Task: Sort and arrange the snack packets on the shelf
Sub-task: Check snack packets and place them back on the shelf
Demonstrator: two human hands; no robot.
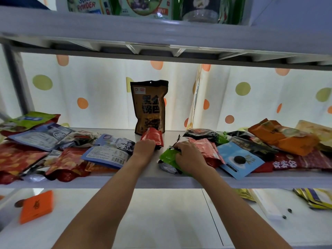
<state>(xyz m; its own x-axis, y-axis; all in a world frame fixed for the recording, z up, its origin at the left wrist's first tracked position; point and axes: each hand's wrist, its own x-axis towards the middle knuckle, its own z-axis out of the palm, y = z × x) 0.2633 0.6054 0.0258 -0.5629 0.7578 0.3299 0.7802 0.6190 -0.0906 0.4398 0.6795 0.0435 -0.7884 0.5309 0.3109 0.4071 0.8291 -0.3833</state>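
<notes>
Mid-sort, middle shelf [161, 182], centre of frame. Only one pack upright so far: tall black-and-brown stand-up pouch [150, 106], centre back against the dotted curtain [89, 90]. Everything else lying flat in two heaps, left and right of the bare strip.

Left hand [144, 147]: fingers curled round the lower end of a small glossy red foil packet [153, 137], tilted up, just in front of the standing pouch and overlapping its base in view; actual contact not discernible. Right hand [186, 155]: fingers bent down, gripping a crinkled bright-green foil packet [168, 156] at the near edge of the right heap, partly on top of a silver-grey pack; red-pink packet [208, 148] just beside the knuckles.

Likely step: stand red packet next to the dark pouch, start a row.

Tips:
- Set red packet beside the pouch, not leaning on it; looks slim-based, would topple it.
- Flatten bottom gusset before letting go; foil looks slippery.
- Lift green packet straight up, not drag; silver pack beneath sits at the shelf lip, could slide off onto the lower shelf.
- Group by colour or brand: blue flat label-side packs [109, 151] left of centre have a match further left; light-blue pack with dark round biscuit picture [239, 159] sits right.
- Keep the bare centre strip as staging.

Orange flat box [36, 206] lower left, on the shelf below; not part of this.
</notes>
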